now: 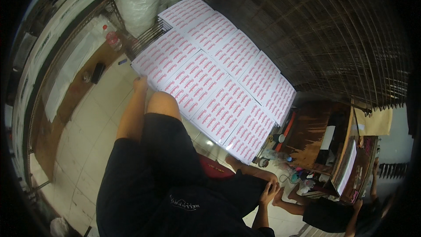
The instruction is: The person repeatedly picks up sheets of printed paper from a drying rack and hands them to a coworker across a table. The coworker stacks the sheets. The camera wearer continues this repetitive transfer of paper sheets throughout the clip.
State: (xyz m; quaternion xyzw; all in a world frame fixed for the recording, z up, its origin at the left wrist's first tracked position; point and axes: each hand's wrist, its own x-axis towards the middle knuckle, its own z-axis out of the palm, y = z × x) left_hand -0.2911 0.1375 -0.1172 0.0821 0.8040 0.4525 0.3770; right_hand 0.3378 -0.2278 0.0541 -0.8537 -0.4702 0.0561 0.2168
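Observation:
White sheets (206,68) printed with rows of small pink-red marks lie edge to edge on a flat wire rack in front of me. My left hand (140,82) is at the rack's left edge, against the border of the nearest sheet. Its fingers are mostly hidden. By my right knee, my right hand (268,193) has its fingers curled in around something small and dark that I cannot make out. Both my knees are bent, close to the near side of the sheets.
Many raised wire racks (324,30) lean over the far right. A co-worker (329,213) sits at a wooden bench (307,136) on the right. Left are a shelf (57,52), a pink-labelled bottle (113,39) and a plastic-wrapped bundle (140,2). A red stool (215,166) is under me.

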